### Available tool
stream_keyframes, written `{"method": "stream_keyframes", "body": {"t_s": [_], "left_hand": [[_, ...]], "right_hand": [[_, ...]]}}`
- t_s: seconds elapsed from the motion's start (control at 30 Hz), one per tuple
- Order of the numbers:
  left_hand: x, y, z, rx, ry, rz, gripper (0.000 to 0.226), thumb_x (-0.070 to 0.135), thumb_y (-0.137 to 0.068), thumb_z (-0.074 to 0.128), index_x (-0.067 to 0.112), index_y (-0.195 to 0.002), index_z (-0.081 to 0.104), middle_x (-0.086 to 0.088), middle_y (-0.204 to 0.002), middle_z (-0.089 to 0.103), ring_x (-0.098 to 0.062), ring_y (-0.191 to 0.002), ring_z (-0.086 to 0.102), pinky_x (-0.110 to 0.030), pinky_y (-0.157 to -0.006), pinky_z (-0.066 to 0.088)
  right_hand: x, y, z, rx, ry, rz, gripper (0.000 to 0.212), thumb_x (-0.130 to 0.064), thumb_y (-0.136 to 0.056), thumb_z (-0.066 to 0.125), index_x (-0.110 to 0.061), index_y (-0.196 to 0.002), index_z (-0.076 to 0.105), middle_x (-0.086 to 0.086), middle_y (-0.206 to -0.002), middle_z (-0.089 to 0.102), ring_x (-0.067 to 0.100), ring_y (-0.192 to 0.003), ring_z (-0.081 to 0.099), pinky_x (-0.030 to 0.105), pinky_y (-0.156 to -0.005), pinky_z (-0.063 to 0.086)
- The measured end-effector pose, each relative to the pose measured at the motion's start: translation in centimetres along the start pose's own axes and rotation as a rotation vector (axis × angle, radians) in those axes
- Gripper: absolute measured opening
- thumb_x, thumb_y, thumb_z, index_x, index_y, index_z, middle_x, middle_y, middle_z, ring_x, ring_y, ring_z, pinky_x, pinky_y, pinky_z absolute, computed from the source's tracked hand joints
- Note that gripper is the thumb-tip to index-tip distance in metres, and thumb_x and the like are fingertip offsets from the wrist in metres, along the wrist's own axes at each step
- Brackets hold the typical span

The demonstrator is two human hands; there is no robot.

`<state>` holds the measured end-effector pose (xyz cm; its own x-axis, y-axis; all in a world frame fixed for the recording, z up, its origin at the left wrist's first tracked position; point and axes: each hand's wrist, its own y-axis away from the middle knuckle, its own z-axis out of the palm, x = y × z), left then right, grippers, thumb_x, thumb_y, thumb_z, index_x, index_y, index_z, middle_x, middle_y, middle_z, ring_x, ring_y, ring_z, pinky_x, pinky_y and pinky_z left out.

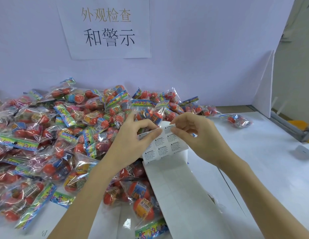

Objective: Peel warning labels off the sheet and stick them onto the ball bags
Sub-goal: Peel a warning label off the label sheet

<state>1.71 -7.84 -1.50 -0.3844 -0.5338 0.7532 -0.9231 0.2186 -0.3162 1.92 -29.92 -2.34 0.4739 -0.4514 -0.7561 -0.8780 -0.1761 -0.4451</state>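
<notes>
A white sheet of warning labels [165, 149] hangs in mid air over the table, and its long bare backing [181, 192] trails down toward me. My left hand [133, 142] pinches the sheet's upper left edge. My right hand [198, 135] pinches one warning label [169, 128] at the sheet's top edge, where its corner curls up. A big heap of clear ball bags [64, 135] with red balls and colourful header cards covers the table's left and middle. One ball bag [143, 199] lies under my left forearm.
A white table [254, 161] stretches to the right, where a single ball bag [238, 120] lies apart. A white board with a paper sign [107, 28] stands behind the heap. A white panel [266, 87] and a metal frame edge the right side. A small white object [304, 151] sits far right.
</notes>
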Motion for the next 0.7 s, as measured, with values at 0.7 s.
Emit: {"method": "stream_keyframes", "body": {"t_s": [0.7], "left_hand": [[-0.19,-0.06,-0.2,-0.016,0.026,-0.044,0.021,0.048,-0.097,0.066,0.035,-0.082,0.073,0.012,-0.143,0.046,-0.014,-0.16,0.01,-0.047,-0.123,0.016]], "right_hand": [[-0.87,0.24,0.75,0.155,-0.048,-0.311,0.009,-0.007,-0.094,0.076,-0.014,-0.099,0.078,0.002,-0.112,0.069,0.024,-0.106,0.068,0.03,-0.087,0.056]]}}
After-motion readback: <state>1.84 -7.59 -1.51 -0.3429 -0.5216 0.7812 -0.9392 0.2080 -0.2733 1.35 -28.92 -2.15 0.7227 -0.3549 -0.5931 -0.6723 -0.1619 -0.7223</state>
